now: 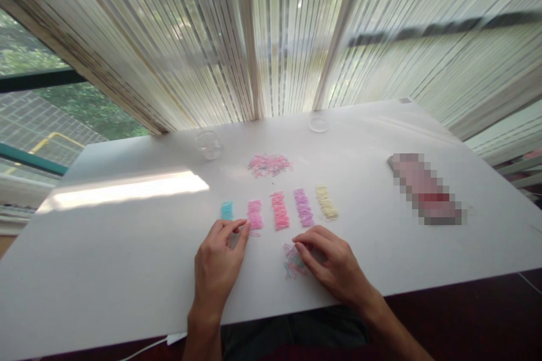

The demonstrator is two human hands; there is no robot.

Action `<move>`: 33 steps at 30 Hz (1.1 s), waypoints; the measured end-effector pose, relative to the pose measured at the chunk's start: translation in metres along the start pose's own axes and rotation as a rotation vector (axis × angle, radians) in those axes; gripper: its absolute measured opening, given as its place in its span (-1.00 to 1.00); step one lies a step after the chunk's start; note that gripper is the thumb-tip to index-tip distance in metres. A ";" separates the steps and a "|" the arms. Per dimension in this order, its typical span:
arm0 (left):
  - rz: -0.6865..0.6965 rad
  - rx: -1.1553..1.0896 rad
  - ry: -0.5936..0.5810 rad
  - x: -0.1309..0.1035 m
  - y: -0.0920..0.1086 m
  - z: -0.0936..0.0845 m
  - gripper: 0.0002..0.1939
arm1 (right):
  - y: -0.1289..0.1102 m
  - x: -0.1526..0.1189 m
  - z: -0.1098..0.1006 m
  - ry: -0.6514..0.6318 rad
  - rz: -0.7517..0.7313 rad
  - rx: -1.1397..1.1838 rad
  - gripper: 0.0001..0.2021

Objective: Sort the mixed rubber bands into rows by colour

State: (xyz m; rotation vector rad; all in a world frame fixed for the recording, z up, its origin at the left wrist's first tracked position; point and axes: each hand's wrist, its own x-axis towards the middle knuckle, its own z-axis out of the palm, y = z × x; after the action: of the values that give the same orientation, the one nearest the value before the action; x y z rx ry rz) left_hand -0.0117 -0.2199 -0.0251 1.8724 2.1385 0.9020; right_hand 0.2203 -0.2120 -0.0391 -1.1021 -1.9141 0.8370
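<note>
My left hand (221,256) has its thumb and index finger pinched together at the lower left of a pink column (255,214) of small, narrow loops. A single pink loop (254,233) lies just below that column. Over a small mixed pile (293,262) of the same pastel loops, my right hand (332,259) holds its thumb and fingertips close together. Anything between the fingertips of either hand is too small to make out. Beside the pink column stand a blue column (227,211), a coral one (280,211), a purple one (303,207) and a yellow one (326,202).
Farther back lies a bigger mixed heap (270,164) of loops. A clear round container (208,145) stands behind left, and a clear round lid (318,124) lies near the back edge. On the right of the white table (118,259) is a pixelated phone-shaped object (425,189).
</note>
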 end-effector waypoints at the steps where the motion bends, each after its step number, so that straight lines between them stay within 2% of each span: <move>1: 0.006 0.001 0.001 -0.002 0.000 -0.001 -0.71 | 0.000 0.000 0.000 0.001 0.001 -0.001 -0.86; 7: 0.046 0.009 -0.049 -0.013 -0.002 -0.003 -0.76 | -0.001 0.000 0.000 0.002 -0.009 -0.008 -0.86; 15: 0.009 0.069 0.003 -0.009 -0.001 0.009 -0.78 | 0.001 0.001 0.001 0.018 -0.012 0.011 -0.87; 21: 0.086 -0.039 0.024 -0.014 -0.002 0.006 -0.76 | 0.000 0.004 0.000 0.089 -0.004 0.012 -0.88; 24: 0.180 -0.124 -0.110 -0.024 0.004 0.005 -0.81 | -0.003 0.003 -0.003 0.128 -0.010 -0.005 -0.88; 27: 0.261 -0.127 -0.260 -0.031 0.014 0.011 -0.82 | -0.004 0.000 -0.007 0.113 -0.004 -0.033 -0.87; 33: 0.309 -0.030 -0.295 -0.025 0.026 0.026 -0.80 | 0.002 -0.007 -0.007 0.027 0.040 -0.084 -0.86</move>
State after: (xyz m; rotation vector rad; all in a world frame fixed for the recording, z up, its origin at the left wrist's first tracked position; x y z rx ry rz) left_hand 0.0287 -0.2343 -0.0390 2.2002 1.6890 0.6509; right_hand 0.2296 -0.2168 -0.0389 -1.2003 -1.9254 0.7653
